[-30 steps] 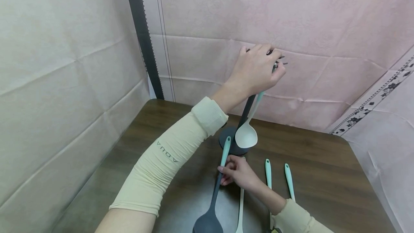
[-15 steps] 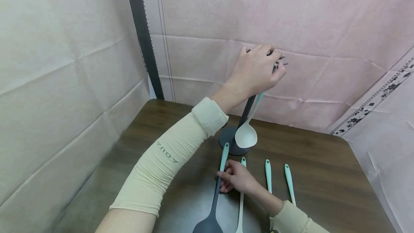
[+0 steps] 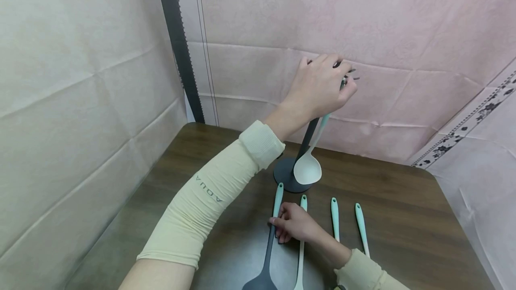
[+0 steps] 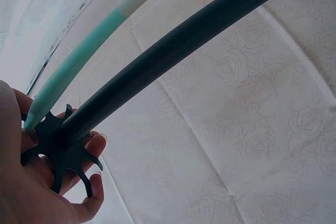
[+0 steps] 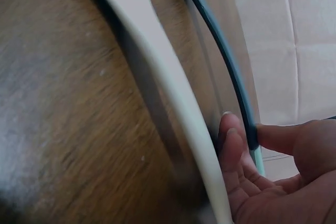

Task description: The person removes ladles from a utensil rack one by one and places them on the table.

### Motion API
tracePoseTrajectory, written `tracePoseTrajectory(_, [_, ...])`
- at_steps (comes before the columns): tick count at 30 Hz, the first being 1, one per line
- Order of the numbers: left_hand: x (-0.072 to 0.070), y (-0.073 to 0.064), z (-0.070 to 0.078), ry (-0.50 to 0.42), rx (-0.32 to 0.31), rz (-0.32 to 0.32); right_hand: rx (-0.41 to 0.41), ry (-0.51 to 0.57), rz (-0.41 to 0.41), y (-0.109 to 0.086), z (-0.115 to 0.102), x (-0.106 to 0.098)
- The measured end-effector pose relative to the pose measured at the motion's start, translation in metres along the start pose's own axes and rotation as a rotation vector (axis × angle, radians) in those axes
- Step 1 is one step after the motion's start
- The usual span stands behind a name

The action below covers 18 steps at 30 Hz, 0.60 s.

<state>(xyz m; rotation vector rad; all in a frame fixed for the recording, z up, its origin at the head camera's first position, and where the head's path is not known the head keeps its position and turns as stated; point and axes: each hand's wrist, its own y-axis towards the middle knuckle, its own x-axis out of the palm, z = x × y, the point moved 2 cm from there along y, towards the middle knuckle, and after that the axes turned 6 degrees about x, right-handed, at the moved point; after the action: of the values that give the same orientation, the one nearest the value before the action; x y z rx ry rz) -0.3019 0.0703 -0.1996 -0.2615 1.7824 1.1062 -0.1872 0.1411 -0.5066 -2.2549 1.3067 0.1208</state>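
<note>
My left hand grips the hooked top of a black utensil stand, its fingers curled among the hooks. From the stand hangs a white ladle with a mint handle, whose top end lies by the left fingers in the left wrist view. Lower down, my right hand pinches a dark grey cooking utensil between thumb and fingers, where its mint handle meets the grey shaft. The broad head of this utensil is cut off at the frame's bottom. Beneath the right hand lies a pale utensil with a mint handle.
Two more mint handles lie on the brown wooden table to the right, partly behind the right forearm. The stand's round black base sits toward the table's back. Pale cloth walls enclose the table.
My right hand has drawn the dark grey utensil slightly toward me and down, away from the stand's base. The left hand and the hanging ladle have hardly moved.
</note>
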Motion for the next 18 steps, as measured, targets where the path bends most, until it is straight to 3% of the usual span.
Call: tracePoseTrajectory(18, [0.0000, -0.0001, -0.0016, -0.004, -0.001, 0.013, 0.016, -0.081, 0.021, 0.0029, -0.0006, 0.0028])
